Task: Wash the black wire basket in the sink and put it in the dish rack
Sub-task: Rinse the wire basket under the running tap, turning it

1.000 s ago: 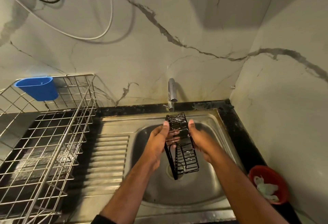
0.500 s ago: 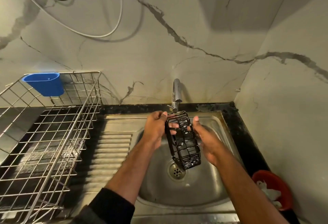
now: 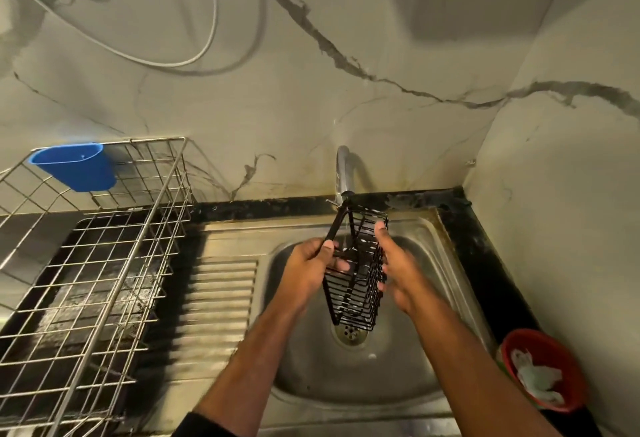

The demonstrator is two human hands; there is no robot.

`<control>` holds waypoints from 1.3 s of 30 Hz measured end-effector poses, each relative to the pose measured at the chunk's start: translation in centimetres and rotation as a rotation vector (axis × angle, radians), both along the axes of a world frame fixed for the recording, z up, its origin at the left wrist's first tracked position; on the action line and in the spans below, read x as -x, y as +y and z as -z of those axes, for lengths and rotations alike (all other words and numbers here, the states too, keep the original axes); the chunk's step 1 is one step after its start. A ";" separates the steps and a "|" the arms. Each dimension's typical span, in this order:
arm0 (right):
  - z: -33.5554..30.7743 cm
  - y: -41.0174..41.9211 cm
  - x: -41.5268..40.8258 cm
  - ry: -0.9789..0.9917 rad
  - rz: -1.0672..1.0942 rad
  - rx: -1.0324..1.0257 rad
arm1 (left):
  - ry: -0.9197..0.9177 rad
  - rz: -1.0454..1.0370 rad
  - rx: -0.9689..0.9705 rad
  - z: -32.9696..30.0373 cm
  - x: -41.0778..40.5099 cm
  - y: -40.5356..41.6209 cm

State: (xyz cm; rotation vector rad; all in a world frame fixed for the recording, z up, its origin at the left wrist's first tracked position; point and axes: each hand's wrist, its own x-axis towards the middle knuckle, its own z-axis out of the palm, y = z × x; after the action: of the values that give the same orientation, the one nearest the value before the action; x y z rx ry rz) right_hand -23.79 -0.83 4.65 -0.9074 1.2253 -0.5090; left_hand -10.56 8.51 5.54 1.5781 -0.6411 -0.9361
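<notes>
— Both hands have the grip on the basket (image 3: 356, 273): the left hand (image 3: 308, 272) curls its fingers round the black wire frame on the near side, thumb up along a bar, while the right hand (image 3: 398, 270) clasps the opposite side, thumb on top and fingertips tucked under the mesh.

— Where exactly is it held?

— Over the sink (image 3: 433, 360), tilted, its upper end just below the tap (image 3: 343, 173) and its lower end hanging above the drain (image 3: 349, 332). A thin stream of water falls from the spout onto the upper part of the wires.

— And the rack?

— At the left on the dark worktop (image 3: 485, 256), well apart from the basket, past the ribbed draining board. The rack (image 3: 104, 263) is bare silver wire, with a blue cup (image 3: 78, 166) hooked on its back rim.

— Anything else in shot?

— A red bowl (image 3: 543, 370) with crumpled white scraps sits at the right near the corner. White and black cables (image 3: 207, 31) loop across the marbled wall above.
</notes>
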 end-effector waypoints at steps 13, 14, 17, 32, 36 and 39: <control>1.5 -0.7 -0.2 0.093 -0.051 0.081 | -0.108 -0.058 -0.080 1.7 -0.8 -0.6; 1.5 -0.6 0.0 0.094 -0.051 0.086 | -0.098 -0.051 -0.079 1.7 -0.6 -0.4; 1.3 -0.4 0.3 0.083 -0.060 0.087 | -0.057 -0.031 -0.065 1.4 -0.1 0.3; 1.0 0.8 0.4 0.072 -0.107 0.157 | -0.069 -0.015 -0.022 0.1 -0.3 2.0; 1.2 1.0 0.6 0.065 -0.129 0.186 | -0.093 0.002 -0.015 -0.1 -0.1 2.3; 0.9 1.0 0.6 0.068 -0.127 0.206 | -0.083 0.011 -0.001 -0.2 -0.1 2.5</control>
State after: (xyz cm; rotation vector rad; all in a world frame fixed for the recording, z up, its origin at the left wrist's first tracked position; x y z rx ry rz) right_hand -24.41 0.21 3.80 -1.1779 1.1822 -0.5126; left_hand -10.51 10.97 5.73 1.6229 -0.7082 -0.8831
